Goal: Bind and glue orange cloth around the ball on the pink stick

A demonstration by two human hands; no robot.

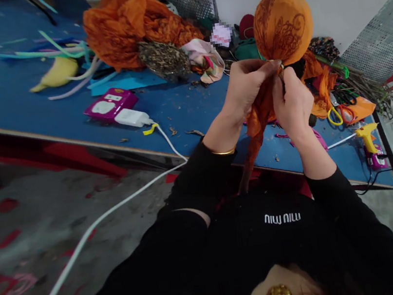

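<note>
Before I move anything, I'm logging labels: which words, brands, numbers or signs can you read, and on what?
"MIU MIU", upside down in this view, on the black top.
Pale pink card: pixelated, unreadable.
Purple device on the blue table: markings too small and blurred to read.
Purple item beside the yellow glue gun: too small to read.

On the blue table (175,106) there is a purple box (111,104) with a white plug (132,118) touching it. A yellow glue gun (367,135) lies at the right end, near the yellow-handled scissors (334,116).
</note>
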